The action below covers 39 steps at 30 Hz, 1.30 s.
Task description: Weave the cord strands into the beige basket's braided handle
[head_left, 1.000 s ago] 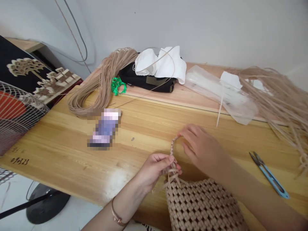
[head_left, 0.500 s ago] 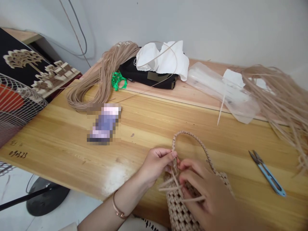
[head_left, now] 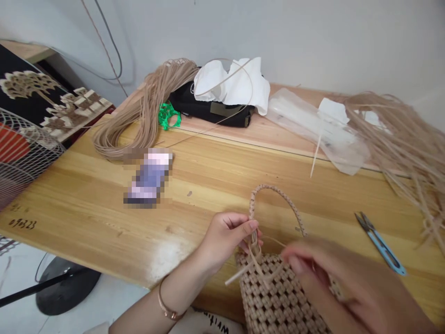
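A small woven tan bag (head_left: 278,297) stands at the near edge of the wooden table (head_left: 86,199), its plaited handle (head_left: 274,189) arching above it. My left hand (head_left: 225,236) is closed in a pinch on the handle's left base, where several loose strip ends (head_left: 239,276) stick out. My right hand (head_left: 333,278), blurred by motion, hovers over the bag's right side with thumb and finger pressed together. A thin strip (head_left: 274,241) runs from the handle base to those fingertips.
Blue thread snips (head_left: 378,243) lie right of the bag. A coil of tan strips (head_left: 146,111), a green tie (head_left: 168,116), a black pouch (head_left: 194,109) under white cloth (head_left: 232,86), a plastic bag (head_left: 313,130) and a loose strip bundle (head_left: 410,139) line the back. A pixelated object (head_left: 149,176) lies mid-table; a fan grille (head_left: 21,153) stands left.
My right hand left the top of the handle, dropped to the bag's rim, then drew away to the right with a thin strip. The left hand has kept its pinch.
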### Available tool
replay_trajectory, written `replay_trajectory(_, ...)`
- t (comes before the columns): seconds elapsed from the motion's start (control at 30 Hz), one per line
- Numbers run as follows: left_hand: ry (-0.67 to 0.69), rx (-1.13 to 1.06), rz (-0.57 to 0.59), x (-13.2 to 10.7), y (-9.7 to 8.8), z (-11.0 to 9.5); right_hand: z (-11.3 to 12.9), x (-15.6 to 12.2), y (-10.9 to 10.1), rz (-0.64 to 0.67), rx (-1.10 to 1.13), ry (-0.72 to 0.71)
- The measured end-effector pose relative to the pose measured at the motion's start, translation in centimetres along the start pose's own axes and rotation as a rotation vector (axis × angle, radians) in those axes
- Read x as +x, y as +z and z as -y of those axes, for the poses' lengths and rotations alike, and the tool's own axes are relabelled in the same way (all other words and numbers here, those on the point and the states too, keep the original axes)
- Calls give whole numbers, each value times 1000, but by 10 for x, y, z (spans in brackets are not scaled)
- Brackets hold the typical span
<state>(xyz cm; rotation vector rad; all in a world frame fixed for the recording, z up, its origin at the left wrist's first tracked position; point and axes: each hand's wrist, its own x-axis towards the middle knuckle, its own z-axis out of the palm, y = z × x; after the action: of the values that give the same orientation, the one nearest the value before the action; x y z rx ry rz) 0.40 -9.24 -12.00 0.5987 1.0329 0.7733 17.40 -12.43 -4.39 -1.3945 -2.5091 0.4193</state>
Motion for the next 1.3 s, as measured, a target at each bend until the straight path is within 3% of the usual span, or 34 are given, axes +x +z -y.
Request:
replay_trajectory(0.07,50,60,3,-2,1,-3,-1,15,-1,-1,128,51)
replay_trajectory(0.27,101,101,3,-3,1,-6,-1,22,22,312,47,4)
replay_trajectory(0.5,91,75,5,1,-1,-5,-3,15,26,219,7,-73)
replay_trajectory(0.9,-4,131,-1,5,-2,-6,-26,10,0,305,231,122)
replay_trajectory(1.1,1,130,4,3,0,-14,-1,24,24,293,-4,396)
replay_trajectory(1.3,-24,176,1,4,2,-16,7,31,37,267,41,423)
